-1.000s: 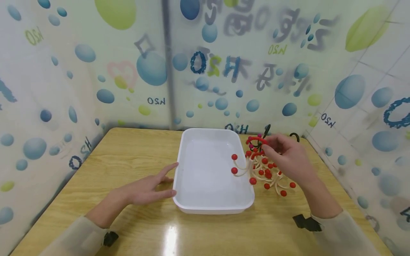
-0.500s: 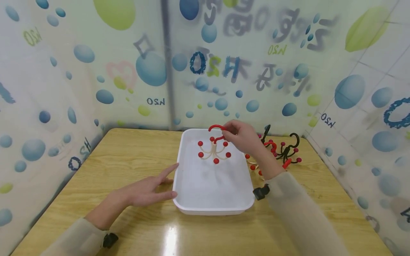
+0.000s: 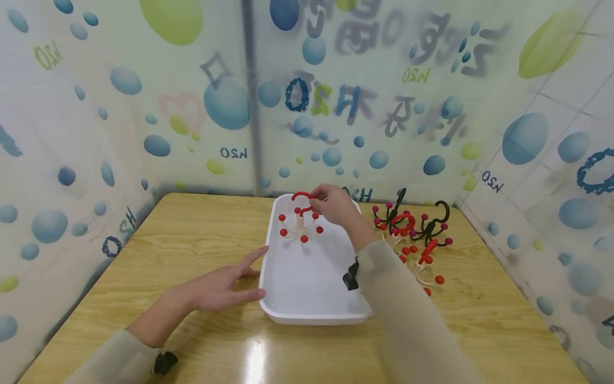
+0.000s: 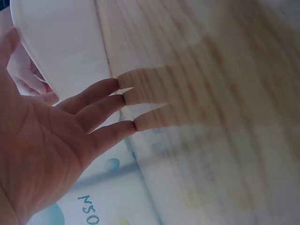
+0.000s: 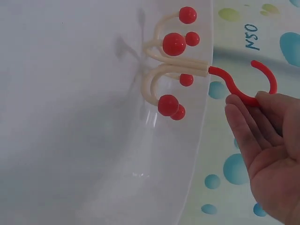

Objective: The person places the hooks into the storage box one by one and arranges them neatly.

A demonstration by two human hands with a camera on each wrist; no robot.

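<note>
Pinching red hook (image 3: 303,196), right hand (image 3: 336,205) hangs hanger upright, prongs down; left hand (image 3: 218,288) flat.

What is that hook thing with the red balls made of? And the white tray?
The hook thing held by the right hand looks like plastic: cream curved arms, a red hook, and smooth red balls that catch a small shine. It might have wire inside; that can't be seen. The white tray looks like glossy hard plastic, with soft reflections and rounded corners.

Loose pale beige sleeves to both wrists, a small black strap-mounted device at each cuff, bare hands.
</note>
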